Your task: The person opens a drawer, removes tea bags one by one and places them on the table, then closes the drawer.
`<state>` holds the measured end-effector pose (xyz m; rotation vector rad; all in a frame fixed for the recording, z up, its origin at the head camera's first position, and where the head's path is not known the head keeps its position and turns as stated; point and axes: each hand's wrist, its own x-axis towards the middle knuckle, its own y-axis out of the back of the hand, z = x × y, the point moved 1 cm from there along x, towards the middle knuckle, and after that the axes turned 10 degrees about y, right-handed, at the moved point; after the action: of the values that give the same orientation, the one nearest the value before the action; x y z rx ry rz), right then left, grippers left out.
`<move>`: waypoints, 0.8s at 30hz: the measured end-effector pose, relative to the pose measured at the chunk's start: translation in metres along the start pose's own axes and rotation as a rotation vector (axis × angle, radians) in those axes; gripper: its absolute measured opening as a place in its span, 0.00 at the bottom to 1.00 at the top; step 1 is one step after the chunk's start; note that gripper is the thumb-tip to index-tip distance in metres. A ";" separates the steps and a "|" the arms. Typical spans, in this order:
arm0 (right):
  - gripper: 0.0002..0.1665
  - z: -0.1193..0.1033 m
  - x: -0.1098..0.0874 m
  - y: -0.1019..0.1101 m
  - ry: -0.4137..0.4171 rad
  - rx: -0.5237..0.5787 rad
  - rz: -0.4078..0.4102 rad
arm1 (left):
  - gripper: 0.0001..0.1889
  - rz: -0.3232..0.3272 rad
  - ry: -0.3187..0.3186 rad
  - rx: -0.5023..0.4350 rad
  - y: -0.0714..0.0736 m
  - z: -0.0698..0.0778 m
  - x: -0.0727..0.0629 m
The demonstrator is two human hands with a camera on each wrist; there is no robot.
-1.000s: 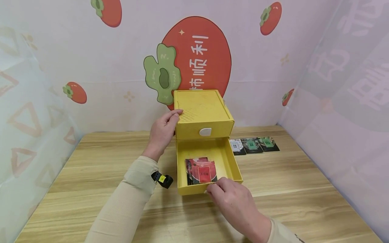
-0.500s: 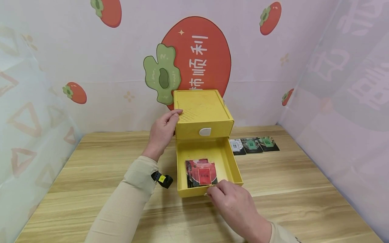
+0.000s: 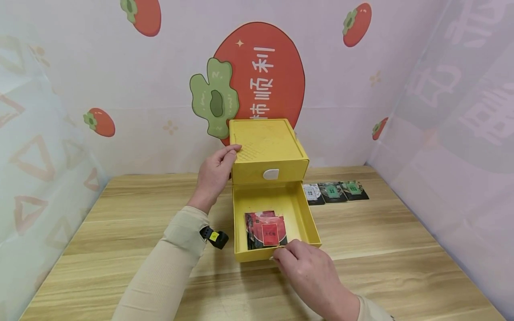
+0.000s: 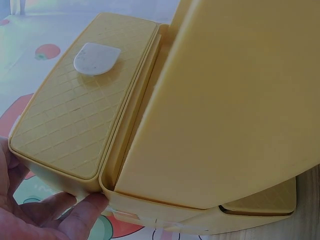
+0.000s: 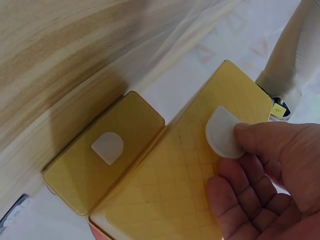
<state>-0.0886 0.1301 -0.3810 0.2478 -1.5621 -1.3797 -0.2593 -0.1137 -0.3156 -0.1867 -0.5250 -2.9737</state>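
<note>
Head view, drawer [image 3: 254, 255] just beyond right hand [image 3: 309, 272] pinching its knob [image 5: 220, 132], left hand [image 3: 215, 176] holding cabinet [image 3: 267, 140] at left

Pale wood-grain table [image 3: 132, 249] here, with a yellow drawer box [image 3: 269, 139] sitting on it. Three little flat packets [image 3: 333, 191] lie in a row just beside that.

A pale pinkish back wall [image 3: 168, 84] carries a large red fruit picture [image 3: 287, 67] with a green leaf [image 3: 221, 78], white writing [image 3: 263, 91] and smaller red fruits [image 3: 104, 122]. The left wall [image 3: 68, 111] shows faint triangles [image 3: 34, 158], the right wall [image 3: 449, 178] pale writing [image 3: 495, 111]. Between them stretches a wood-grain table [image 3: 112, 232] under soft light.
</note>
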 end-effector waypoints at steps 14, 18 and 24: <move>0.12 0.003 0.009 0.007 0.012 0.013 0.107 | 0.20 0.000 0.003 -0.002 0.001 0.001 0.001; 0.10 0.008 0.014 0.013 -0.001 0.069 0.138 | 0.20 0.002 0.005 -0.005 0.001 0.000 0.001; 0.08 0.027 0.026 0.020 -0.028 0.107 0.216 | 0.21 0.002 0.002 -0.006 0.000 0.000 0.000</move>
<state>-0.1134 0.1357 -0.3467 0.1208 -1.6368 -1.1380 -0.2596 -0.1139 -0.3159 -0.1847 -0.5159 -2.9735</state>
